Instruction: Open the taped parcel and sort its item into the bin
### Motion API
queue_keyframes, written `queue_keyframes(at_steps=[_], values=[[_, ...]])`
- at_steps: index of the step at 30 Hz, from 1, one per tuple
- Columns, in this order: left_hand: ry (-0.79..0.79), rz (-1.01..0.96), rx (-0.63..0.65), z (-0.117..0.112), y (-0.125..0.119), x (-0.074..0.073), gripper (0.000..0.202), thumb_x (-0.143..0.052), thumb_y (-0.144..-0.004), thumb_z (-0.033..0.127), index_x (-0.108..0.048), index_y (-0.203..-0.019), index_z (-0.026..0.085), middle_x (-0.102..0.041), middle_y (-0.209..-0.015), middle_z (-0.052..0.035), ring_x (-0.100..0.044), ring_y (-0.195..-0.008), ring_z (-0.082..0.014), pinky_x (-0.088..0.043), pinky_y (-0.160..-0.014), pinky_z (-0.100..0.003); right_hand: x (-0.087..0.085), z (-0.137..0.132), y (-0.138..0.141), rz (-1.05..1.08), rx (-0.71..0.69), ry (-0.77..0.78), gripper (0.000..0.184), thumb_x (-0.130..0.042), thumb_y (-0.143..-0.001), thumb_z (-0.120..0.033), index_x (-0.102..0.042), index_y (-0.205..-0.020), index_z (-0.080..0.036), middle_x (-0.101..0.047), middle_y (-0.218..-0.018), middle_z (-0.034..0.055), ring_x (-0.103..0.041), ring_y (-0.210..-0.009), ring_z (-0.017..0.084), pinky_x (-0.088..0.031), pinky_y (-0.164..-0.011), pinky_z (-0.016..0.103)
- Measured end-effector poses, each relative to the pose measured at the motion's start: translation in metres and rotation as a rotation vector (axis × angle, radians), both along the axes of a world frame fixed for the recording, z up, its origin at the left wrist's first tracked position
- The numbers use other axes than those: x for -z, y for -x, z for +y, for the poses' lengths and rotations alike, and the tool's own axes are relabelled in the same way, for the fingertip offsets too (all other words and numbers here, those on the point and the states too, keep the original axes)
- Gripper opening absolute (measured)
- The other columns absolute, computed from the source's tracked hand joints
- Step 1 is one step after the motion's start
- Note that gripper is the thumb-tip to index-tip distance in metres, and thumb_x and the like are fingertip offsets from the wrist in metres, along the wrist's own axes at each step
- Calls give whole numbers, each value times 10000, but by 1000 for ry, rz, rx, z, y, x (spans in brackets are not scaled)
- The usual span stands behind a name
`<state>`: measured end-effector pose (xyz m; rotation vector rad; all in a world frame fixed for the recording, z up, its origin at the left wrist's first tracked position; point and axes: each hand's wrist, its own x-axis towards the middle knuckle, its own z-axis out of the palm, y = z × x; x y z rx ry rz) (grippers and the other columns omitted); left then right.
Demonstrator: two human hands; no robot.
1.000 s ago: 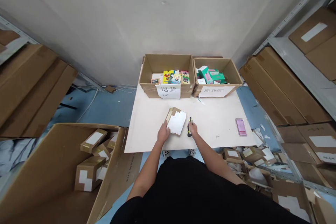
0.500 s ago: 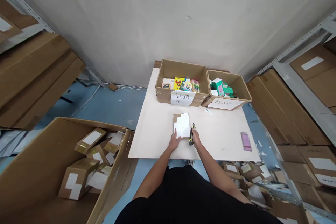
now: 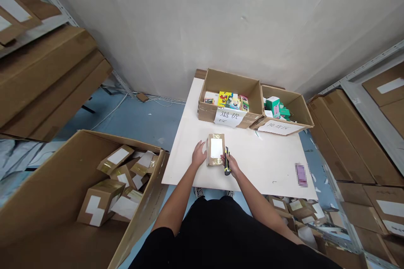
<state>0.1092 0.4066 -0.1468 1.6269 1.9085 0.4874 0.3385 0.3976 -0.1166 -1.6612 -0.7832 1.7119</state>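
Observation:
A small taped cardboard box (image 3: 216,149) with a white label on its upper face rests on the white table (image 3: 186,175) in front of me. Just to its left, my left hand (image 3: 199,154) has its fingers apart and holds nothing. My right hand (image 3: 231,164) is closed around a black and yellow utility knife (image 3: 227,161), at the box's right side. Whether the knife's blade is out is too small to tell.
At the table's back stand an open carton (image 3: 205,112) of colourful small packs and another carton (image 3: 303,122) with green boxes. A large carton (image 3: 78,151) of parcels is at my left. Shelves flank both sides; a blurred purple item (image 3: 301,175) lies at right.
The small box has been turned over, now showing a different face with tape and one label. My left hand has come off it, moving left. The knife stays in my right hand.

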Motion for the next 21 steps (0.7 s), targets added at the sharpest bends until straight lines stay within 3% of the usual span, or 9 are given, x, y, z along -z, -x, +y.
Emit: queue_keyframes(at_steps=[3, 6, 8, 11, 15, 18, 21], values=[[5, 49, 403, 43, 1, -20, 955, -792, -798, 346, -351, -1639, 241, -172, -1774, -60, -137, -1638, -292, -274, -1304, -444, -4, 5, -4, 8, 17, 25, 234, -552, -1004, -463, -605, -1022, -236, -789, -1110, 103, -775, -1034, 226, -631, -705, 284], [119, 96, 567, 68, -3, -25, 1200, -938, -624, 403, -322, -1641, 244, -161, -1768, -124, -79, -1641, -340, -240, -1296, -515, -6, 7, -5, -35, -3, 16, 274, -537, -1011, -501, -599, -1016, -235, -789, -1084, 115, -782, -988, 232, -625, -677, 286], [159, 112, 558, 70, -8, -20, 1222, -948, -614, 469, -314, -1639, 261, -179, -1761, -142, -68, -1641, -346, -221, -1293, -536, -7, 8, -5, -112, -36, -24, 353, -536, -999, -580, -601, -1001, -233, -788, -1057, 117, -785, -935, 232, -616, -658, 281], [143, 149, 514, 54, -23, -9, 1205, -899, -681, 554, -265, -1660, 247, -150, -1762, -165, -48, -1640, -353, -184, -1296, -549, -11, 13, -9, -242, -105, -80, 446, -516, -979, -673, -582, -1002, -232, -783, -947, 83, -767, -758, 207, -585, -611, 268], [130, 182, 432, 21, -59, 4, 1233, -815, -754, 619, -163, -1694, 159, -96, -1757, -224, -30, -1633, -397, -244, -1273, -563, -19, 38, -11, -472, -331, -123, 369, -484, -1029, -601, -562, -1095, -246, -720, -736, -9, -656, -499, 166, -512, -552, 260], [177, 168, 380, 9, -82, 5, 1256, -804, -762, 621, -125, -1701, 136, -70, -1759, -226, 7, -1629, -419, -352, -1221, -567, -23, 66, 1, -690, -504, -209, 256, -547, -1039, -465, -567, -1187, -256, -726, -762, -1, -666, -545, 177, -492, -620, 269], [245, 186, 365, 9, -90, 1, 1256, -819, -760, 598, -118, -1707, 165, -49, -1768, -197, 55, -1627, -413, -402, -1186, -578, -22, 89, 19, -822, -587, -236, 270, -637, -1002, -413, -581, -1213, -253, -752, -839, 45, -721, -708, 223, -495, -710, 296]])
